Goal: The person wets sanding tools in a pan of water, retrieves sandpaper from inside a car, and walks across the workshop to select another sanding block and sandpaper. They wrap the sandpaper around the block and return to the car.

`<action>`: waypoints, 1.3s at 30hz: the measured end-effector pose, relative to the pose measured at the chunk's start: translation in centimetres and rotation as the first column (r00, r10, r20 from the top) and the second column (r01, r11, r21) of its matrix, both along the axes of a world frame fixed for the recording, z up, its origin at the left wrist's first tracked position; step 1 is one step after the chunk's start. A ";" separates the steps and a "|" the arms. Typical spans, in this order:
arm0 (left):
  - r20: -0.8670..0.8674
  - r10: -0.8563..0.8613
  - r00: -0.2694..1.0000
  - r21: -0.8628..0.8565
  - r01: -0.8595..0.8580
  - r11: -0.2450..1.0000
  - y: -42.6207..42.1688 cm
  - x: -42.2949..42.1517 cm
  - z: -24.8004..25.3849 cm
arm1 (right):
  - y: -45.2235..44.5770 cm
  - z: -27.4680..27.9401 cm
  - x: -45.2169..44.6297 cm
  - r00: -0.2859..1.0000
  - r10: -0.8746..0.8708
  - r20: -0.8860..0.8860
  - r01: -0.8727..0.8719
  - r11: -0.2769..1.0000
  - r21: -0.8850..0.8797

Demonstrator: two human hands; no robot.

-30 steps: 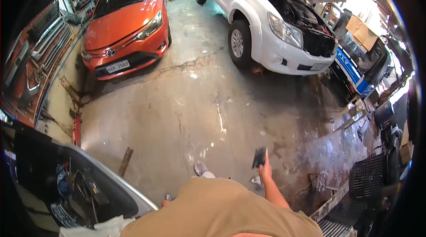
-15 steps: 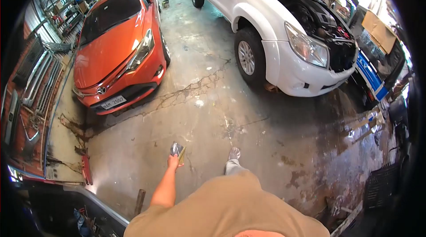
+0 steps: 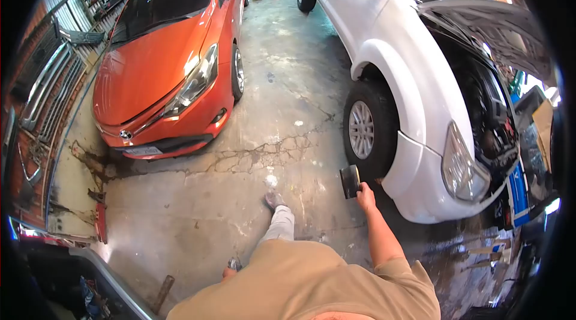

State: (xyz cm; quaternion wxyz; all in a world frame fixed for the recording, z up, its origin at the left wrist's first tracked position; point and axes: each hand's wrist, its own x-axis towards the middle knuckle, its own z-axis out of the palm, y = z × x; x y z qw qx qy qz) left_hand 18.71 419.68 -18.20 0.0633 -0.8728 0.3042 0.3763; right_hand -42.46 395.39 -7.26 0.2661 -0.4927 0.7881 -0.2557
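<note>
My right hand reaches forward and grips the edge of a dark, block-like thing with a tan edge; its exact kind does not show. Just beyond it are the front tire and bumper of a white pickup. Low beside my body, my left hand is mostly hidden by my shirt. A small dark grey, shiny thing shows at its fingers, too little of it to name.
The pickup's hood is raised over its engine bay. An orange car is parked to the left. Cracks run across the concrete floor. A short brown bar and a dark bin-like shell are at lower left.
I have stepped closer to the pickup. My right hand has come into view with the dark block. My left hand has dropped back from in front to beside my body.
</note>
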 end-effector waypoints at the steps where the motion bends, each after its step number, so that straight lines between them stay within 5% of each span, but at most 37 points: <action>1: -0.010 -0.012 1.000 0.013 0.012 1.000 -3.6 -0.2 -0.6 | -4.3 -0.1 -0.2 0.998 -0.026 0.050 0.025 1.000 0.015; 5: -0.030 -0.095 0.995 0.033 0.096 0.995 -21.1 0.6 -0.8 | -14.1 -1.1 0.9 0.996 -0.075 -0.050 0.080 0.993 0.090; 8: -0.037 -0.212 0.977 0.000 0.212 0.977 -37.5 1.1 -0.8 | -15.7 -8.2 -0.8 0.985 -0.102 -0.136 0.140 0.942 0.305; 9: -0.033 -0.255 0.966 -0.031 0.254 0.967 -43.6 1.0 -1.0 | -16.5 -6.4 -0.1 0.986 -0.085 -0.144 0.144 0.867 0.478; 11: -0.004 -0.348 0.937 -0.159 0.343 0.926 -56.0 0.3 -0.1 | -16.1 -11.3 -1.5 0.995 0.065 -0.072 -0.010 0.809 0.587; 15: -0.022 -0.337 0.941 -0.523 0.276 0.806 -80.5 -4.9 5.6 | -24.5 -10.6 -1.1 0.991 0.130 0.014 -0.100 0.685 0.722; 18: -0.147 -0.295 0.944 -0.670 0.125 0.732 -95.3 -8.3 4.9 | -35.5 -12.6 -2.6 0.985 0.169 0.029 -0.134 0.654 0.744; 21: -0.042 -0.184 0.982 -0.624 0.118 0.772 -105.2 -11.6 1.6 | -49.3 -15.4 -5.8 0.967 0.252 0.025 -0.185 0.639 0.747; 23: -0.149 -0.103 0.983 -0.531 0.008 0.847 -108.3 -13.9 1.8 | -61.6 -17.0 -8.8 0.944 0.330 0.001 -0.224 0.639 0.736; 26: 0.032 -0.114 0.993 -0.127 0.117 0.985 -111.1 -13.0 -4.0 | -83.5 -15.3 -11.2 0.906 0.418 -0.071 -0.250 0.662 0.707; 27: -0.017 -0.059 0.998 -0.177 0.055 0.983 -113.1 -13.6 -2.3 | -91.1 -18.3 -12.8 0.952 0.305 -0.019 -0.238 0.780 0.578; 29: -0.100 0.032 0.994 -0.241 -0.055 0.969 -115.9 -14.8 0.2 | -106.7 -9.0 -10.7 0.938 0.329 -0.113 -0.261 0.881 0.394; 33: -0.112 0.051 0.992 -0.207 -0.074 0.976 -125.1 -15.7 -0.8 | -133.1 -3.7 -9.4 0.968 0.249 0.042 -0.251 0.965 0.071; 35: -0.104 0.026 0.994 -0.140 -0.041 0.989 -131.4 -15.1 -2.2 | -142.0 -2.6 -8.9 0.976 0.187 0.108 -0.191 0.981 0.030; 37: -0.108 -0.015 0.994 -0.091 0.005 0.996 -140.3 -14.0 -2.9 | -147.6 -2.2 -8.0 0.974 0.221 -0.050 -0.226 0.956 -0.189; 39: -0.132 -0.079 0.988 -0.079 0.069 0.994 -151.2 -13.7 -1.9 | -150.9 -6.9 -9.9 0.977 0.204 -0.063 -0.208 0.976 -0.067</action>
